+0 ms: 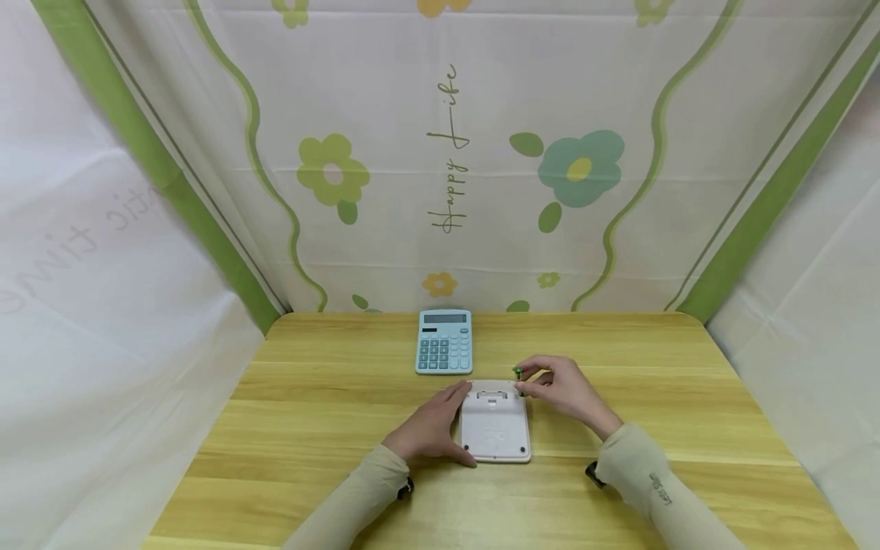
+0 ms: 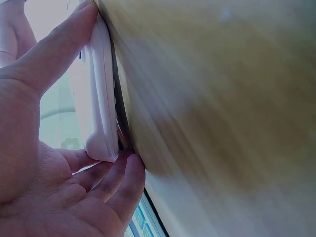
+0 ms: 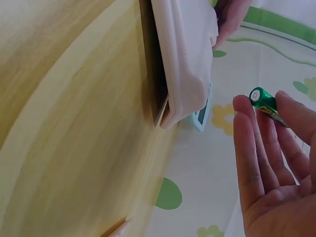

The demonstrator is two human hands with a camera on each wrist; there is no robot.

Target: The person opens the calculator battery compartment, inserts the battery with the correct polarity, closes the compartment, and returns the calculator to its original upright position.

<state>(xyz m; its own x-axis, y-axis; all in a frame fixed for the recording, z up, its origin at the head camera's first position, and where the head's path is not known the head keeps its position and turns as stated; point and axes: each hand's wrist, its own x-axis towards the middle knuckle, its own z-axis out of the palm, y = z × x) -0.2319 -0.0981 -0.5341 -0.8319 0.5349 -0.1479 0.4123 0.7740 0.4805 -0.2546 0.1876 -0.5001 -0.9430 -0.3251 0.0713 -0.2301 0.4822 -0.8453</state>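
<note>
A pale pinkish-white calculator (image 1: 495,428) lies face down on the table, its battery compartment (image 1: 491,395) uncovered near the far edge. My left hand (image 1: 435,429) grips its left side, thumb (image 2: 64,49) at the near edge and fingers near the far left corner. With thumb and fingertips my right hand (image 1: 560,386) pinches a small green battery (image 3: 267,105) beside the far right corner, above the tabletop. One flat end of the battery faces the right wrist camera.
Behind the white calculator, a light-blue calculator (image 1: 444,342) lies face up on the wooden table (image 1: 330,412). A small pale piece (image 3: 118,228) shows at the bottom of the right wrist view. Flower-printed cloth (image 1: 385,252) hangs along the table's back edge.
</note>
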